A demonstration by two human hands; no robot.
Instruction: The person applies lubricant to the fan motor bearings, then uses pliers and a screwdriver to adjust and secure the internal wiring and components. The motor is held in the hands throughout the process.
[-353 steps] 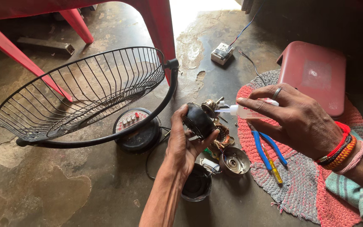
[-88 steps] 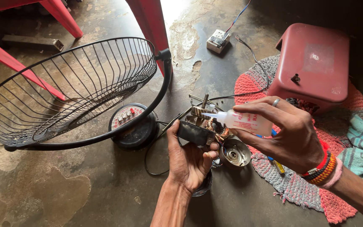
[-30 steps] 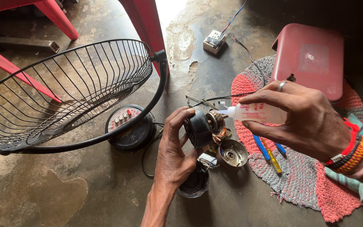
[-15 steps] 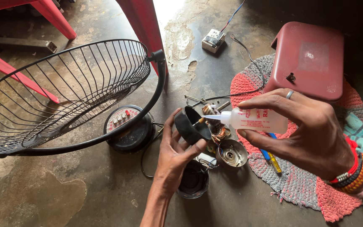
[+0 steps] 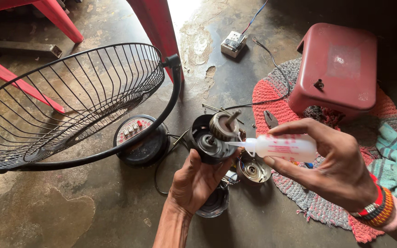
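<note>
My left hand [image 5: 194,183] holds a small fan motor [image 5: 213,137] from below, its round black housing tilted up and its metal shaft pointing up to the right. My right hand [image 5: 334,167] grips a small white squeeze bottle [image 5: 281,147] lying sideways, its thin nozzle touching the middle of the motor. Beaded bracelets sit on my right wrist. Below the motor, on the concrete floor, lie a round metal motor cover [image 5: 252,170] and a dark cup-shaped part [image 5: 213,204].
A black wire fan guard [image 5: 70,101] on a round base with buttons [image 5: 138,140] stands at the left. Red chair legs [image 5: 157,32] rise behind. A red plastic stool [image 5: 338,69], a woven mat [image 5: 309,197], a cloth, a switch box [image 5: 233,43] and wires lie to the right.
My left hand has tilted the motor so its open face and shaft show. The bottle nozzle has stayed at the motor's middle, and my right hand has shifted slightly lower.
</note>
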